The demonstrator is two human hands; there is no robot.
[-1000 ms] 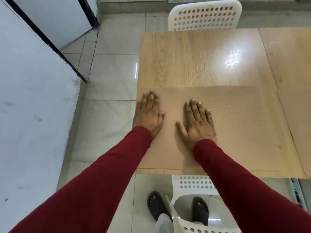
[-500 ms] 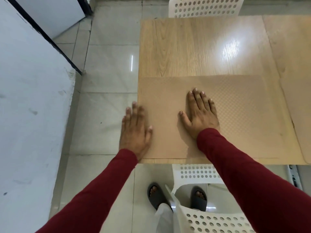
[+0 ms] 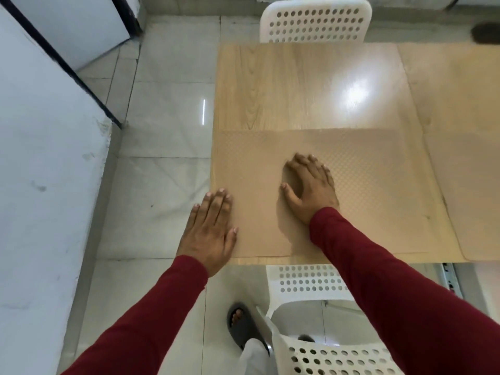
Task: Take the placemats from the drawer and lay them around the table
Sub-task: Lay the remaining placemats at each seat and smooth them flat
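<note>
A second tan mat (image 3: pixel 470 185) at 3 o'clock runs off the frame edge. The textured tan rectangular placemat (image 3: pixel 373 190) lies flat on the light wooden table (image 3: pixel 297 85), at its near left corner. The right hand (image 3: pixel 311 188) rests on it, fingers slightly bent, gripping nothing. The left hand (image 3: pixel 209 231) at 8 o'clock is flat-fingered, overlapping the mat's left edge; whether it touches is unclear

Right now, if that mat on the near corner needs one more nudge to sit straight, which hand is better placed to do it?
Probably the right hand: it lies on the placemat, fingers bent. The left hand is flat at the table corner, mostly past the mat's left edge.
</note>
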